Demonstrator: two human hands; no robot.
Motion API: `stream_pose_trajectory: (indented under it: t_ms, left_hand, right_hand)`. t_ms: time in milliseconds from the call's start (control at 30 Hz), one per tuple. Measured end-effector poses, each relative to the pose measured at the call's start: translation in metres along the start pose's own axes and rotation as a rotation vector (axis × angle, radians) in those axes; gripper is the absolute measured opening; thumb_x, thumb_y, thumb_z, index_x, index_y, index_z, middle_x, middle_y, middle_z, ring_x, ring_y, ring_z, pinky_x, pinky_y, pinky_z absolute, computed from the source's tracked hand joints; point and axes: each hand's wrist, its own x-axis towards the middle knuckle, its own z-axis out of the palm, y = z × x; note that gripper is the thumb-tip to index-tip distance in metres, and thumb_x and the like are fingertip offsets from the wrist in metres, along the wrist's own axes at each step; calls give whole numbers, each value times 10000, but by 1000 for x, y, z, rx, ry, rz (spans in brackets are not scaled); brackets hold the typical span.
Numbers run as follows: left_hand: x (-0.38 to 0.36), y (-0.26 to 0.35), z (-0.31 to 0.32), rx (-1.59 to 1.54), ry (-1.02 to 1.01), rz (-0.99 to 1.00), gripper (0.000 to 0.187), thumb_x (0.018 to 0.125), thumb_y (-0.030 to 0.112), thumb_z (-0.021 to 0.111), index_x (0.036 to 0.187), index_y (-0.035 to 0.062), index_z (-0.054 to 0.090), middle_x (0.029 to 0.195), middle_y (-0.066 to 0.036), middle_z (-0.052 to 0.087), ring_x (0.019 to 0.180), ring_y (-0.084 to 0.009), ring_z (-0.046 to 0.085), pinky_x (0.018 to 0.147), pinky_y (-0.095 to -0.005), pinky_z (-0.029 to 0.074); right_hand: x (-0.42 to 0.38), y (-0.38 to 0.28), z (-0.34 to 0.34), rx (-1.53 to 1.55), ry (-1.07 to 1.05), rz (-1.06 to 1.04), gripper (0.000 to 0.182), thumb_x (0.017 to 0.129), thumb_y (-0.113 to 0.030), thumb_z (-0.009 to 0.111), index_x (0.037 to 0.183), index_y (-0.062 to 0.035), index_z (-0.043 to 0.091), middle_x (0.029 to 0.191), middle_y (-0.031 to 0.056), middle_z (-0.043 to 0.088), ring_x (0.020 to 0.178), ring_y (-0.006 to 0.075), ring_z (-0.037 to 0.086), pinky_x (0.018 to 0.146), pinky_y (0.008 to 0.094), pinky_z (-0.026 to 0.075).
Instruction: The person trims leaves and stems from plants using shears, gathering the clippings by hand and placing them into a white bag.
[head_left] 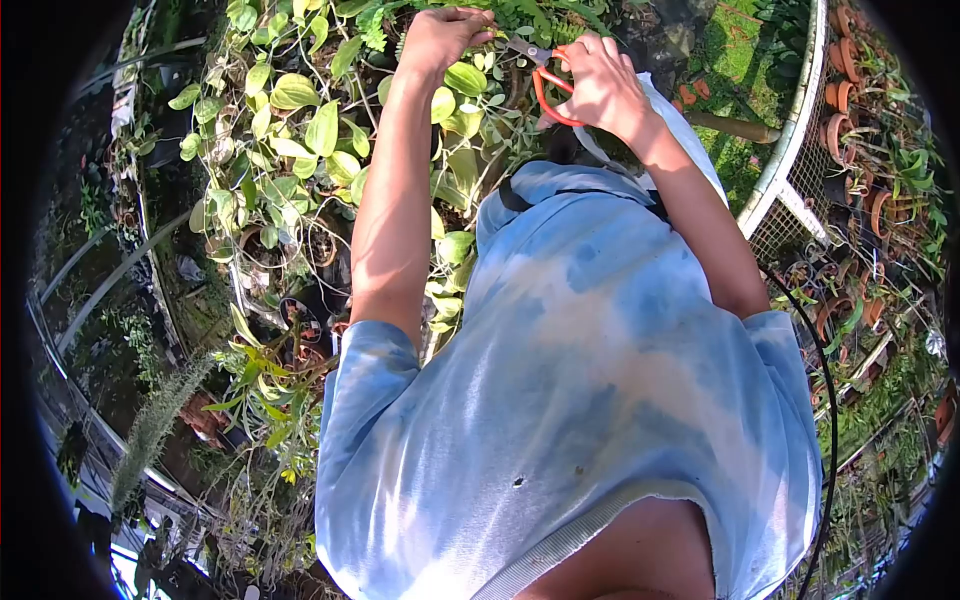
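My right hand (605, 90) is wrapped round the red-orange handles of a pair of scissors (543, 90) at the top of the view. Their short metal blades point left, toward my other hand. Fingers pinched together, my left hand (440, 42) holds a small piece of green plant at its fingertips, close to the blade tips. Whether that is a leaf or a stem I cannot tell. Just below the pinch, broad light-green leaves (465, 78) of a trailing plant hang beside my left forearm.
Dense trailing foliage (295, 92) fills the area left of my arm. A pale curved metal frame with mesh (790, 170) stands at the right, with terracotta pots (840, 135) beyond it. Near my right forearm is a white cloth or bag (685, 125). A black cable (830, 400) runs down along my right side.
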Motion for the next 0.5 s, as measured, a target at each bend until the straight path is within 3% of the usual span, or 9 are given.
stream_pose_trajectory:
  t_ms: [133,233,333,367,467,500]
  left_hand:
    - [-11,19,-2,96,2,18,189,925,117,695,934,-71,718,745,-81,711,618,-125,642,557,-254,490]
    - [1,3,-6,46,-67,4,199,946,141,672,976,-52,710,800,-70,713,681,-118,643,606,-263,497]
    - [11,-16,4,-113,-72,98,289,871,115,753,1056,-102,707,965,-138,743,804,-148,713,771,-235,564]
    - [9,-14,4,-130,-88,85,228,916,51,695,1049,-135,678,984,-154,723,833,-180,720,783,-219,578]
    - [6,-11,-7,-129,-45,114,211,913,70,710,1018,-112,689,954,-128,726,841,-158,715,780,-219,574]
    - [5,-12,-16,-125,-35,111,198,916,86,715,1011,-86,695,944,-105,726,853,-143,708,778,-211,569]
  right_hand:
    - [2,-7,1,-46,89,24,736,550,-372,916,1132,-52,597,1201,115,568,1168,333,519,920,466,453]
    - [6,-17,-9,29,87,-30,643,596,-357,903,1080,-43,619,1164,113,587,1137,330,537,911,460,462]
    - [23,-15,6,5,82,-22,495,680,-316,865,1020,-27,649,1082,123,617,1061,334,587,883,449,490]
    - [26,-13,11,104,64,-8,383,749,-268,819,997,-17,671,1011,142,632,986,344,625,854,437,517]
    - [22,-13,9,99,37,44,343,788,-260,802,1022,-31,702,1047,157,645,1003,342,648,882,442,542]
    - [18,-4,17,85,91,9,390,747,-266,826,1036,-37,700,1032,141,639,1008,336,645,863,442,549]
